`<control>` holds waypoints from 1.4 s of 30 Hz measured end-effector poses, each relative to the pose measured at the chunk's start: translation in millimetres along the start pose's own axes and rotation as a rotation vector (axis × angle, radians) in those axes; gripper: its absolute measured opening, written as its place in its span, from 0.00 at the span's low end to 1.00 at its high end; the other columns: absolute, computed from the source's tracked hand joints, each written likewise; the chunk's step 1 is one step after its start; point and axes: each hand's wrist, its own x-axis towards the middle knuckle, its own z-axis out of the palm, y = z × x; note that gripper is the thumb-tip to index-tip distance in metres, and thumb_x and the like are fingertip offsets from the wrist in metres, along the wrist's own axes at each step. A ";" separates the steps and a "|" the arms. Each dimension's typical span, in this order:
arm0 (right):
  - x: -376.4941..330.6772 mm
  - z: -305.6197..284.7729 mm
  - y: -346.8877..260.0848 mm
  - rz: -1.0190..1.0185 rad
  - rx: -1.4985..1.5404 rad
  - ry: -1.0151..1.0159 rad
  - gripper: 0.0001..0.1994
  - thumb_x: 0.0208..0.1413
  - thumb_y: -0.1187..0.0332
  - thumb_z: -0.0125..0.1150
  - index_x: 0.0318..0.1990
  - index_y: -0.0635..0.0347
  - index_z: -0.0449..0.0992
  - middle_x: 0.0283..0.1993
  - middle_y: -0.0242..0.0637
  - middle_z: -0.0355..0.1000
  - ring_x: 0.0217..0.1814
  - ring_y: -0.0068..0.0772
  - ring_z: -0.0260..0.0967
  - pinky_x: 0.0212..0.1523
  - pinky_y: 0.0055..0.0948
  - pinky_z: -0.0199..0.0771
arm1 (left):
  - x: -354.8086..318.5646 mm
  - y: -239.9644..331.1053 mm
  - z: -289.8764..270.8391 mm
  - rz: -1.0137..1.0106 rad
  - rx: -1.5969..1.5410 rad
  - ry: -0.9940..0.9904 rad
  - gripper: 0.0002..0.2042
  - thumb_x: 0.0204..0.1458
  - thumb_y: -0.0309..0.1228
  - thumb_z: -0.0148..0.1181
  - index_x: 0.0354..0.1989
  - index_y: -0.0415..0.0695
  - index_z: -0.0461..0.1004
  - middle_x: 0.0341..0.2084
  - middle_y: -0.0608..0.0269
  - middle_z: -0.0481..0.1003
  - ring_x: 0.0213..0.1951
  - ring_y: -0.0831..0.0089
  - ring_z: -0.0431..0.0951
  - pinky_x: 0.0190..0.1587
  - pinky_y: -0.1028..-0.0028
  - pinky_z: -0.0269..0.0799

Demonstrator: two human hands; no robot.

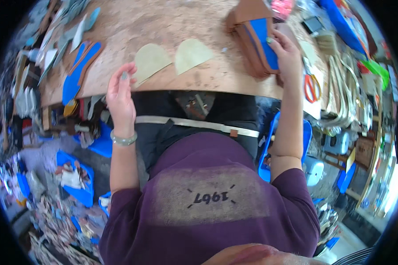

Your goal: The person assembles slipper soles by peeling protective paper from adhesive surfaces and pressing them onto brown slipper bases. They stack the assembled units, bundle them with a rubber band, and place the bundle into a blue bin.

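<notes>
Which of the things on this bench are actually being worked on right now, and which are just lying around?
In hand:
- left hand touching a rounded beige cut piece
- second beige piece beside it
- right hand on the brown and blue stack of pieces

Lying about:
- orange-handled scissors
- blue sole-shaped pieces at the left
- blue bins below the wooden bench

Orange-handled scissors [312, 86] lie just right of your right grip on the wooden table [163, 22]. Blue and brown shoe-shaped cutouts [80, 68] rest well left of your left grip, while blue bins of scraps [77, 176] crowd the floor below it.
</notes>
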 end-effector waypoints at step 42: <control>-130.0 99.4 -74.3 0.216 0.379 -0.688 0.43 0.43 0.68 0.70 0.68 0.66 0.54 0.61 0.46 0.64 0.61 0.31 0.63 0.61 0.29 0.62 | 21.5 44.6 56.5 1.452 0.998 -0.588 0.11 0.48 0.31 0.57 0.41 0.52 0.78 0.38 0.71 0.70 0.45 0.74 0.70 0.54 0.64 0.62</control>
